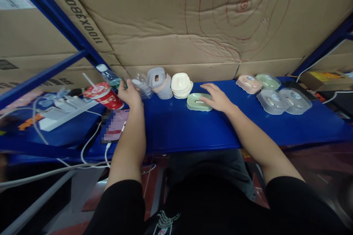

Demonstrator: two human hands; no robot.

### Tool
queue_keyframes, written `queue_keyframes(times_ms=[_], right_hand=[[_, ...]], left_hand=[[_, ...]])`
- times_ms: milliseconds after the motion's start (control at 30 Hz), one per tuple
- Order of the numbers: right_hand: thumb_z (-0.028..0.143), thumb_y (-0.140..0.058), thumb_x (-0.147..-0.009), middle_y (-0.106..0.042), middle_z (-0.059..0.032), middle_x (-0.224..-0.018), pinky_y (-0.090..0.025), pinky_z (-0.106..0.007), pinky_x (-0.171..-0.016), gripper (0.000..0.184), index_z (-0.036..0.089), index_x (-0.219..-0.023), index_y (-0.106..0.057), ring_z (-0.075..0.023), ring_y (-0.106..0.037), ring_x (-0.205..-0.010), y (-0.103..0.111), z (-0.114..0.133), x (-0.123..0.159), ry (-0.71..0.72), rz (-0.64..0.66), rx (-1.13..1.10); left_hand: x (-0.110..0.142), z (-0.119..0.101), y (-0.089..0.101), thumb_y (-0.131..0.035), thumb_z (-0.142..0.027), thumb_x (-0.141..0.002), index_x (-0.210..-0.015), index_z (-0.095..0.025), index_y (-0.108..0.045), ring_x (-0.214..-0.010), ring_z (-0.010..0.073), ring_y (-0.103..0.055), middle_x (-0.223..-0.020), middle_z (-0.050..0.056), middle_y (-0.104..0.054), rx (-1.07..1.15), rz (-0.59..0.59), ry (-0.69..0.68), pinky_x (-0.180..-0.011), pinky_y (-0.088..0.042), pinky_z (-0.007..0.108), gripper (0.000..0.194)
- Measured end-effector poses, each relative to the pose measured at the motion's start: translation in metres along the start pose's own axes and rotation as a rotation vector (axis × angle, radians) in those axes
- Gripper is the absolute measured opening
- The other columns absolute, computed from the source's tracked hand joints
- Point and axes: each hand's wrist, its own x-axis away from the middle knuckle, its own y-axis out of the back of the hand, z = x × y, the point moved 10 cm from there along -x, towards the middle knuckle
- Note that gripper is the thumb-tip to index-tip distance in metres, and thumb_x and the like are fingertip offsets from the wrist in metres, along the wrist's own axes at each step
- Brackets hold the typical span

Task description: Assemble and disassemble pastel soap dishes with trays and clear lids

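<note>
1. On my head view, I have the right hand [219, 99] spread fairly wide, palm down, with the thumb at the near green dish [197, 106], which is just to the left of the palm. The dish lies flat on the blue table [187, 132]; I can't tell how firmly the thumb presses on it.
2. My left hand [130, 94] is raised at the left, its fingers loosely bent. I can't tell from here whether it grips anything. Just right of it I see the clear plastic stack [142, 85], partly behind the fingers.
3. Between my two hands, going right from that stack, are the translucent containers [162, 86], nested and tilted, and then the cream stack [180, 82], just left of and behind the near green dish.
4. Left of my left hand I have the plastic bottle [111, 77], leaning, and the red cup [107, 97] with its straw. The phone [117, 126] lies below that hand, with the white power strip [66, 112] farther left.
5. Well to the right of my right hand sit the pink box [248, 85], the far green box [268, 81] and two translucent boxes [271, 102], all flat on the table.
6. Beyond both hands stands the cardboard [165, 18], marked with red curved lines.
</note>
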Motion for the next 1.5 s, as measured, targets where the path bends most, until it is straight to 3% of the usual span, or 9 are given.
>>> queue_keyframes(times_ms=[133,300,400,533,633,700,867,1200,1500], right_hand=[[0.078,-0.063,-0.096,-0.057,-0.0199,-0.164,-0.044,-0.061,-0.126,0.086,0.020,-0.160,-0.057,-0.0422,-0.054,-0.151,-0.019,-0.005,0.003,-0.044,0.172,0.079],[0.077,-0.084,-0.080,-0.048,-0.0227,-0.171,-0.041,-0.067,-0.125,0.108,0.022,-0.166,-0.050,-0.0486,-0.051,-0.154,-0.041,-0.016,0.010,-0.112,0.360,0.154],[0.067,-0.088,-0.080,-0.054,-0.0220,-0.166,-0.046,-0.065,-0.122,0.105,0.021,-0.166,-0.049,-0.0470,-0.056,-0.149,-0.040,-0.017,0.009,-0.112,0.348,0.137],[0.064,-0.089,-0.078,-0.059,-0.0210,-0.160,-0.047,-0.061,-0.122,0.107,0.019,-0.166,-0.049,-0.0442,-0.058,-0.146,-0.033,-0.009,0.005,-0.053,0.267,0.031],[0.065,-0.087,-0.080,-0.061,-0.0190,-0.158,-0.046,-0.060,-0.124,0.102,0.020,-0.164,-0.051,-0.0419,-0.059,-0.145,-0.028,-0.002,0.002,0.022,0.196,-0.039],[0.066,-0.086,-0.081,-0.063,-0.0187,-0.155,-0.046,-0.060,-0.124,0.098,0.021,-0.161,-0.054,-0.0413,-0.059,-0.143,-0.025,0.001,0.001,0.060,0.156,-0.062],[0.072,-0.079,-0.085,-0.066,-0.0187,-0.151,-0.047,-0.062,-0.122,0.087,0.021,-0.153,-0.062,-0.0398,-0.061,-0.142,-0.021,0.003,0.000,0.109,0.091,-0.149],[0.073,-0.073,-0.090,-0.072,-0.0153,-0.148,-0.052,-0.061,-0.117,0.074,0.024,-0.144,-0.068,-0.0374,-0.069,-0.135,-0.008,-0.002,-0.002,0.025,0.017,-0.270],[0.097,-0.055,-0.086,-0.072,-0.0189,-0.148,-0.057,-0.053,-0.109,0.104,0.022,-0.158,-0.055,-0.0362,-0.072,-0.130,0.001,0.000,0.000,-0.013,-0.041,-0.399]], left_hand=[[0.004,0.000,0.013,-0.058,-0.015,-0.104,-0.141,-0.005,-0.060,-0.054,0.0098,-0.050,-0.067,-0.009,-0.052,0.040,-0.204,0.076,-0.057,-0.042,0.024,0.038],[0.022,-0.023,0.001,-0.054,-0.017,-0.102,-0.124,-0.011,-0.064,-0.054,0.0116,-0.053,-0.065,-0.009,-0.050,0.031,-0.157,-0.104,-0.059,-0.044,0.024,0.025],[0.057,-0.045,-0.026,-0.056,-0.034,-0.103,-0.115,-0.016,-0.067,-0.054,0.0118,-0.055,-0.063,-0.008,-0.050,-0.044,0.070,-0.334,-0.060,-0.046,0.024,0.024],[0.138,-0.064,-0.086,-0.072,-0.051,-0.093,-0.121,-0.019,-0.074,-0.061,0.0141,-0.063,-0.071,-0.003,-0.067,-0.308,0.661,-0.652,-0.069,-0.051,0.027,0.042],[0.188,-0.055,-0.113,-0.080,-0.059,-0.088,-0.149,-0.020,-0.064,-0.073,0.0192,-0.072,-0.088,0.001,-0.078,-0.511,1.036,-0.718,-0.075,-0.054,0.030,0.074],[0.198,-0.049,-0.118,-0.081,-0.065,-0.088,-0.160,-0.019,-0.055,-0.081,0.0244,-0.076,-0.093,0.005,-0.080,-0.619,1.125,-0.695,-0.078,-0.055,0.033,0.090],[0.193,-0.047,-0.116,-0.078,-0.074,-0.088,-0.166,-0.020,-0.050,-0.101,0.0351,-0.079,-0.105,0.011,-0.082,-0.757,1.125,-0.654,-0.089,-0.057,0.040,0.099],[0.198,-0.058,-0.112,-0.092,-0.067,-0.076,-0.171,-0.021,-0.043,-0.110,0.0380,-0.077,-0.122,0.016,-0.080,-0.762,1.115,-0.655,-0.094,-0.058,0.044,0.116],[0.172,-0.062,-0.105,-0.068,-0.040,-0.096,-0.127,-0.020,-0.075,-0.080,0.0243,-0.076,-0.086,0.005,-0.081,-0.517,0.922,-0.641,-0.076,-0.055,0.034,0.038]])
